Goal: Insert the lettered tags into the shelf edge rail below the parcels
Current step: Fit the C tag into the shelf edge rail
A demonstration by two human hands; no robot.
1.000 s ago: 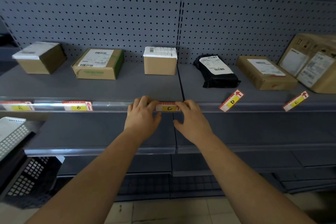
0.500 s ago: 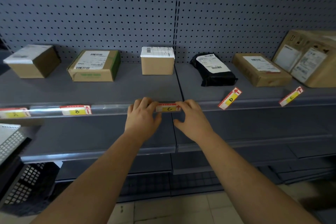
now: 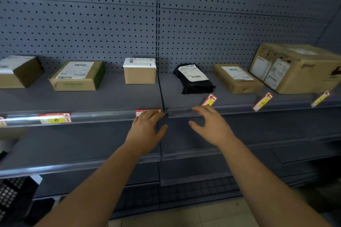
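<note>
Tags are red, white and yellow strips with a red arrow and a handwritten letter. Tag B (image 3: 54, 118) sits flat in the clear shelf edge rail (image 3: 103, 115), and the next tag (image 3: 143, 112) sits in the rail just left of the shelf joint, its letter hidden by the left hand (image 3: 146, 128). Three loose tags lie askew on the right shelf's front edge: one (image 3: 209, 100) partly behind the right hand (image 3: 210, 125), tag E (image 3: 262, 101), and a blurred one (image 3: 320, 98). Cardboard parcels (image 3: 77, 75) and a black bag parcel (image 3: 193, 78) line the shelf (image 3: 110, 97) behind. Both hands are spread open, palms down, gripping nothing; left fingertips rest on the rail, right fingers reach the rail's top edge.
</note>
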